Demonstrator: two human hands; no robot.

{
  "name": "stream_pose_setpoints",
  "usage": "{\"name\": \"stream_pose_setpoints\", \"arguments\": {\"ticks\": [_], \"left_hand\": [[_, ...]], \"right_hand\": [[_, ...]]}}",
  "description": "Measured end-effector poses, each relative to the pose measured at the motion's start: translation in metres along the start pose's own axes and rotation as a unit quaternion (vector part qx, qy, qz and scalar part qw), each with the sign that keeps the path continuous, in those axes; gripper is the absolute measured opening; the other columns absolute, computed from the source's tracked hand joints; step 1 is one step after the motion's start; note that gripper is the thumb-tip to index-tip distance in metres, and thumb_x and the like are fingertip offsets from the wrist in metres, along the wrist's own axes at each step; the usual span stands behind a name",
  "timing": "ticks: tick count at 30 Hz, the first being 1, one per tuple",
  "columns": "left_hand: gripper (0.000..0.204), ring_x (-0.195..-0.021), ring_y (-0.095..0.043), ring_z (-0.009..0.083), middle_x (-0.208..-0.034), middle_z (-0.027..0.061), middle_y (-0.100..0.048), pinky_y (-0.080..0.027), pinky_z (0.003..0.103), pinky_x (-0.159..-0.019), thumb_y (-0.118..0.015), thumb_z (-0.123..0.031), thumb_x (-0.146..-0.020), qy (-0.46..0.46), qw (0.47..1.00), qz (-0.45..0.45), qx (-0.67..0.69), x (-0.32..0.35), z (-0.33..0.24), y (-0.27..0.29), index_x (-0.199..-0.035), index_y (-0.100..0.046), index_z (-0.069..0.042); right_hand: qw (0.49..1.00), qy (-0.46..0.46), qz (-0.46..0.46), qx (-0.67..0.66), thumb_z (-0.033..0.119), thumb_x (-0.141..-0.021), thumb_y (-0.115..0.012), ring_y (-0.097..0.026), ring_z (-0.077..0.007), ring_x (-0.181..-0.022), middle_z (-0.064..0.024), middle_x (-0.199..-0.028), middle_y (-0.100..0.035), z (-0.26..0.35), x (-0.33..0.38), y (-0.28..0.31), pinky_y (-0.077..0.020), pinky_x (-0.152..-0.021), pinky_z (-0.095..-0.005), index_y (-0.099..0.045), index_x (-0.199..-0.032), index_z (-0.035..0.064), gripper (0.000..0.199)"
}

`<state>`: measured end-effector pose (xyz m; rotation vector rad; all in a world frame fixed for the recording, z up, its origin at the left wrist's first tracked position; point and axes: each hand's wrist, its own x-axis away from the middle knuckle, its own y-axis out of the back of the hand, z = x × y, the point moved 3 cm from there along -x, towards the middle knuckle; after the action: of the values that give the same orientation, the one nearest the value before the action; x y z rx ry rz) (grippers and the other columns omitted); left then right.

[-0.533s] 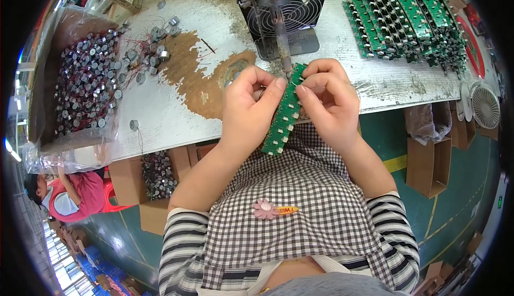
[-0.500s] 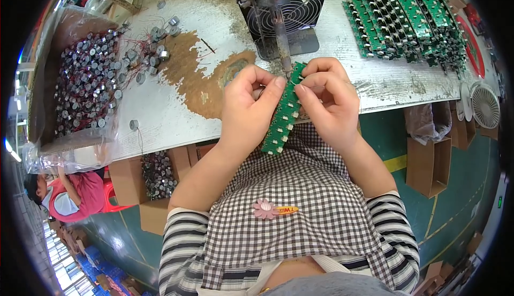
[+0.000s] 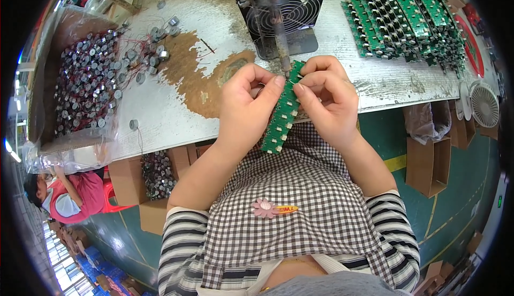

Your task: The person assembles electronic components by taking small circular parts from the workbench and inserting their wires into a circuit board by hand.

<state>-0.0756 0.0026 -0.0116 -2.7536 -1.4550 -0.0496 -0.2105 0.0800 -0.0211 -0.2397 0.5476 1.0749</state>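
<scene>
A long green circuit board strip (image 3: 281, 122) with rows of small white connectors slants above the table's near edge. My left hand (image 3: 243, 106) is closed on its left side, thumb near the upper end. Something small and greyish shows between those fingers, mostly hidden. On the other side, my right hand (image 3: 333, 100) pinches a thin pale strand, seemingly a wire, against the strip's upper end. A soldering iron (image 3: 280, 36) points down from its mount, its tip at the strip's top between both hands.
Behind the iron stands a black fan (image 3: 305, 7). Stacked green boards (image 3: 404, 20) lie at the right. At the left, a plastic-lined box (image 3: 45, 82) holds many small round motors (image 3: 88, 76); others lie loose beside it. A person (image 3: 80, 194) sits at the lower left.
Both hands and the board stay almost in place, with only a very slight shift of the strip. The grips look the same.
</scene>
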Motion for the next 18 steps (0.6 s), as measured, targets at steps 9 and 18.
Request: {"name": "stream_pose_setpoints", "arguments": {"ticks": [9, 18], "left_hand": [[0.01, -0.07, -0.055, 0.0038, -0.081, 0.0009, -0.061, -0.044, 0.017, -0.062, -0.064, -0.008, -0.088, 0.022, 0.999, 0.011, -0.028, 0.002, 0.007, 0.001, -0.088, -0.058, 0.0], [0.016, -0.064, -0.058, 0.0092, -0.072, 0.006, -0.059, -0.046, 0.023, -0.054, -0.065, -0.011, -0.085, 0.036, 0.997, 0.038, -0.051, 0.0, 0.002, 0.008, -0.082, -0.057, 0.003]], "right_hand": [[0.999, -0.033, -0.001, -0.023, -0.007, -0.078, -0.064, -0.058, -0.0113, -0.073, -0.0111, -0.097, -0.054, -0.004, 0.009, 0.0, -0.0526, -0.054, -0.0213, -0.058, -0.081, -0.0038, 0.008], [0.998, -0.065, -0.017, -0.019, -0.007, -0.079, -0.064, -0.057, -0.0101, -0.07, -0.0109, -0.097, -0.055, -0.005, 0.013, -0.003, -0.0485, -0.055, -0.02, -0.057, -0.08, -0.0017, 0.009]]}}
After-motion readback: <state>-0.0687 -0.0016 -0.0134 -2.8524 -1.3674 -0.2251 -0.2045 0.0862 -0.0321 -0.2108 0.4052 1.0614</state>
